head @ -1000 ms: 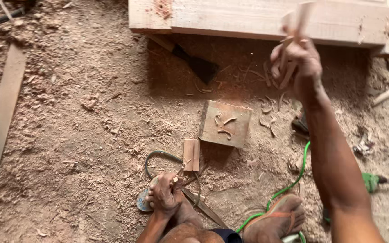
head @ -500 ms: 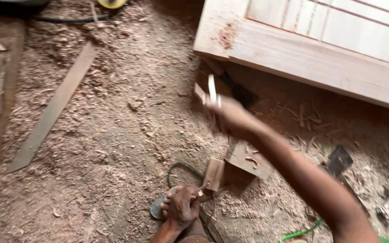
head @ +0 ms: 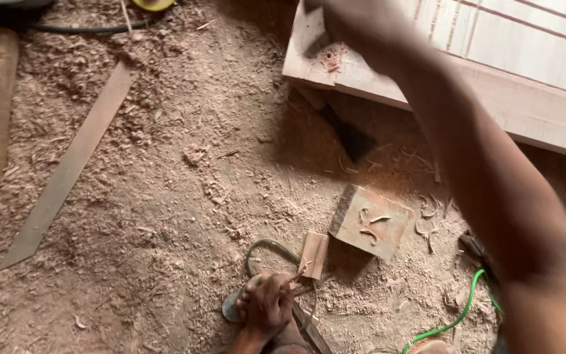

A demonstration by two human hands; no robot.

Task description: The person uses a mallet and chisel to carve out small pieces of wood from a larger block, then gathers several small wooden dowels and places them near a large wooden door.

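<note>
My right hand is a dark blur at the top, over the near corner of a pale wooden panel frame. My right arm runs down to the lower right. The blur hides whether the fingers hold anything. My left hand is not in view. At the bottom, my bare foot rests on a grey sandal. A small wooden offcut lies just beyond its toes. Beside the offcut is a square wooden block with curled shavings on top.
Sawdust and shavings cover the floor. A dark-bladed tool lies in the shadow under the panel. A long thin wooden strip lies at left. A green cord and a grey cable loop lie near my foot. A black hose crosses the top left.
My right hand, which held thin wood slivers, has swung from beside the block up to the panel's corner. The view has shifted, showing more of the panel.
</note>
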